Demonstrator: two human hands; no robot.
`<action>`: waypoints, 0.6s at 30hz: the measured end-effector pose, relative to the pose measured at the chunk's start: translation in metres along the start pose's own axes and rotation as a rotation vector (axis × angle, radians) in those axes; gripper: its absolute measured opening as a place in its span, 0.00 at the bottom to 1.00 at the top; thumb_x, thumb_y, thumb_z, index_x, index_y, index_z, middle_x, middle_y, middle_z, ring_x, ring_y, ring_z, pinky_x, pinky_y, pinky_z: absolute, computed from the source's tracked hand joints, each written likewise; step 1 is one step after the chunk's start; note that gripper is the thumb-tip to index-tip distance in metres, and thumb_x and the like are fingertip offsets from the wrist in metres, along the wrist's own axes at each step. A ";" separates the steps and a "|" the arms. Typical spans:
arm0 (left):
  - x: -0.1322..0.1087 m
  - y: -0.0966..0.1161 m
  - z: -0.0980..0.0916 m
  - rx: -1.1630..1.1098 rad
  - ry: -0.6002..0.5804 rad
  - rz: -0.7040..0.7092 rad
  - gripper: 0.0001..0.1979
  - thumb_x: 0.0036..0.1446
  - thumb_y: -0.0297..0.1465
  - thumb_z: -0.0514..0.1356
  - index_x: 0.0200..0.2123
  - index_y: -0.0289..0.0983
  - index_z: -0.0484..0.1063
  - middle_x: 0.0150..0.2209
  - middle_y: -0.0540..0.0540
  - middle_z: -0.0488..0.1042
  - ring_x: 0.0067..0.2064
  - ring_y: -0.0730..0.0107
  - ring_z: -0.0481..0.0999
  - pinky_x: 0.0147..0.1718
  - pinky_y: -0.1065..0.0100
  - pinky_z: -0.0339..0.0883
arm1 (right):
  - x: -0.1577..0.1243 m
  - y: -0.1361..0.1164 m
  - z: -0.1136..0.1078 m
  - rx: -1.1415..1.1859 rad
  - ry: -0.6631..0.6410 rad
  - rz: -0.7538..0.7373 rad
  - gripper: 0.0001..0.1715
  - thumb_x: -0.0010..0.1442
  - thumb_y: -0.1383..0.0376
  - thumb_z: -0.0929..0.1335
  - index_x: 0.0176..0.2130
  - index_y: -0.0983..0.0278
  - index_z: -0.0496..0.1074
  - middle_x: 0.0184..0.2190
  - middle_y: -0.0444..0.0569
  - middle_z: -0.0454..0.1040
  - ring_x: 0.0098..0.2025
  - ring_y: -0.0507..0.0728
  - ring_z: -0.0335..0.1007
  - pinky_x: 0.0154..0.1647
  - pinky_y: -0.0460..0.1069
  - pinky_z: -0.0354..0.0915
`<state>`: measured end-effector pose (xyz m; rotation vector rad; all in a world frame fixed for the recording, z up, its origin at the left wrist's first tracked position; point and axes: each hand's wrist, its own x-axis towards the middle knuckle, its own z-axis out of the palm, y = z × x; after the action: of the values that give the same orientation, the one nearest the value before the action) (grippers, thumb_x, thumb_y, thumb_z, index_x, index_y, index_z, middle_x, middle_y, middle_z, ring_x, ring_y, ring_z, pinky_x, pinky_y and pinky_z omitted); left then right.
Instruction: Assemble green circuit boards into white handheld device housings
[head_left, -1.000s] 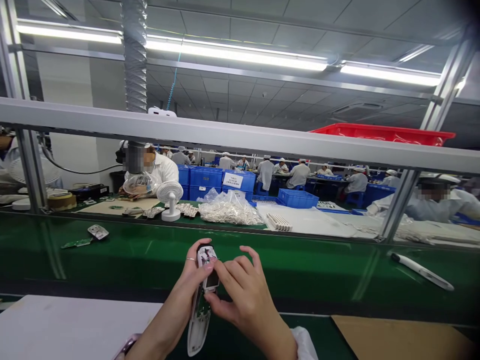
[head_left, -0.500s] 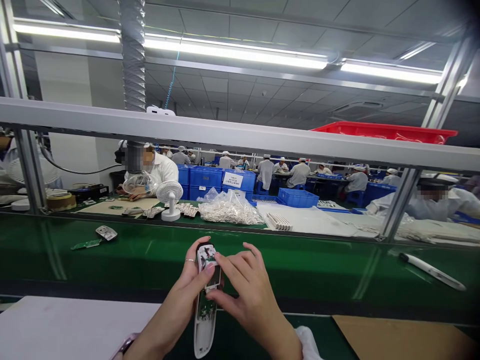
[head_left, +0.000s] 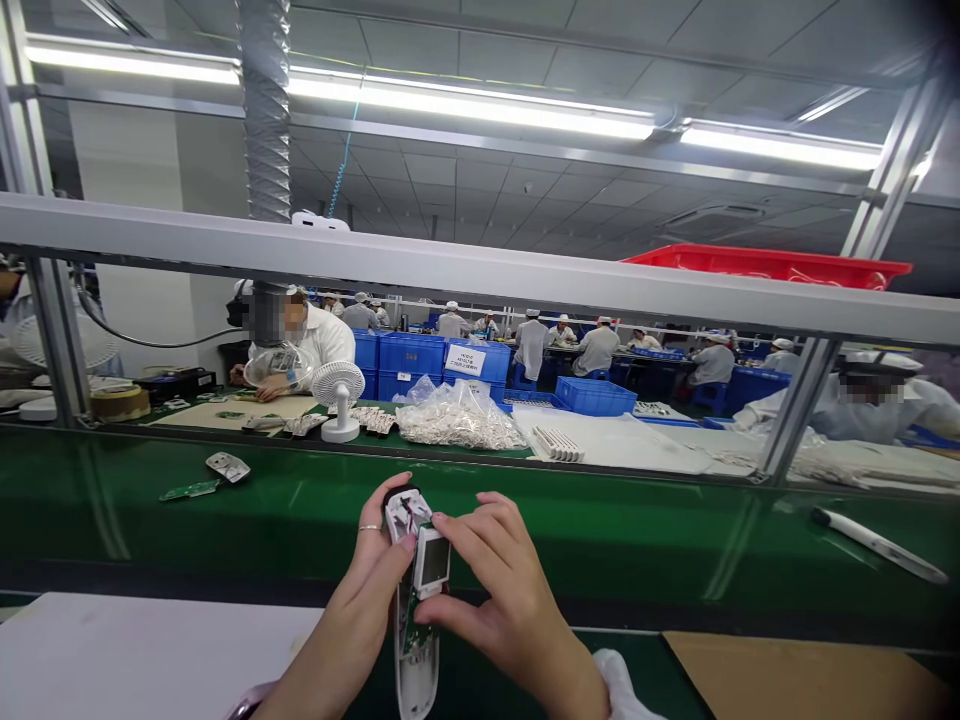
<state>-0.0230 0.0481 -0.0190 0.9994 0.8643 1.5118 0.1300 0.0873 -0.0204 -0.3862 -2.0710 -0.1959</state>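
My left hand [head_left: 356,590] grips a long white handheld device [head_left: 417,680] near its top end, with a ring on one finger. The device's casing is open, and a green circuit board [head_left: 409,625] shows inside. My right hand [head_left: 510,585] pinches a small square display module [head_left: 433,560] between thumb and fingers, against the device. Part of the device's upper end is covered by my fingers.
A green conveyor belt [head_left: 480,530] runs behind my hands, carrying a loose circuit board [head_left: 190,490], a white casing [head_left: 228,467] and a white marker [head_left: 877,545]. A white sheet [head_left: 150,650] and brown cardboard [head_left: 795,680] lie nearby. Co-workers sit beyond a metal-framed shelf [head_left: 450,270].
The circuit board, casing and marker on the belt have moved right. The device now stands more upright, and the display module sits more squarely in my right hand's grip.
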 end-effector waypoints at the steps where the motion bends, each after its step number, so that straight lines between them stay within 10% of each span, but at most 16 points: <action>1: 0.002 -0.001 0.001 -0.008 0.005 0.024 0.29 0.57 0.43 0.58 0.59 0.52 0.52 0.43 0.51 0.70 0.39 0.68 0.69 0.40 0.70 0.61 | 0.000 0.000 -0.001 -0.004 -0.002 0.000 0.33 0.56 0.62 0.72 0.58 0.64 0.60 0.40 0.50 0.73 0.40 0.57 0.64 0.54 0.61 0.58; 8: -0.001 0.006 0.007 -0.092 -0.018 0.096 0.36 0.41 0.26 0.61 0.56 0.43 0.56 0.33 0.51 0.70 0.33 0.67 0.71 0.38 0.66 0.66 | -0.007 -0.001 0.005 0.529 0.103 0.255 0.30 0.54 0.47 0.69 0.53 0.57 0.68 0.37 0.48 0.71 0.41 0.58 0.63 0.43 0.53 0.64; 18: -0.010 0.007 0.004 0.480 0.040 0.203 0.41 0.57 0.28 0.55 0.64 0.54 0.30 0.43 0.47 0.64 0.36 0.71 0.71 0.39 0.66 0.65 | -0.007 -0.007 0.016 1.068 0.108 0.582 0.24 0.55 0.46 0.68 0.49 0.50 0.72 0.39 0.46 0.71 0.43 0.56 0.67 0.47 0.49 0.64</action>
<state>-0.0214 0.0366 -0.0121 1.4435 1.2182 1.5290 0.1180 0.0843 -0.0339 -0.2686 -1.5895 1.1559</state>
